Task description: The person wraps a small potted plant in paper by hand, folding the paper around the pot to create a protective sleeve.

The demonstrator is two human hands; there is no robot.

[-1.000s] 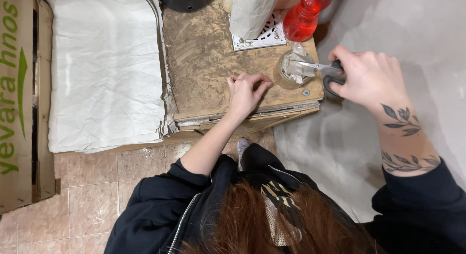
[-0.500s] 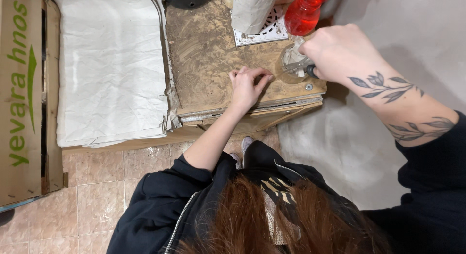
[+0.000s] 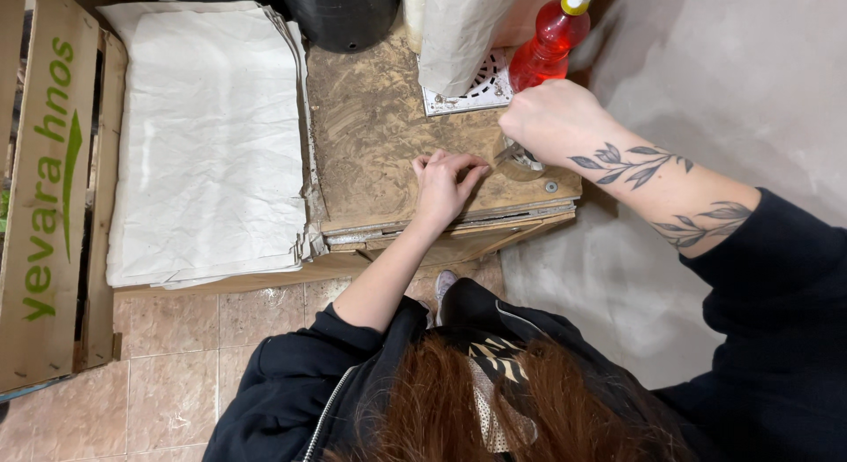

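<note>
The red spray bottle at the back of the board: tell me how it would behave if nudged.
The red spray bottle looks tall and narrow, so it is probably apt to tip. Its see-through red body suggests light plastic holding liquid, so likely top-light but sloshy. It stands close beside the metal drain grate and the right hand, so a knock could topple it.

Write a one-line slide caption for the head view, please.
Left hand rests on a dusty wooden board; right hand covers a small round metal piece.

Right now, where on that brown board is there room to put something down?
The board is bare between the stack of white sheets and the left hand. It is crowded at the far edge: black pot, paper bag, metal grate, red spray bottle, right hand.
</note>
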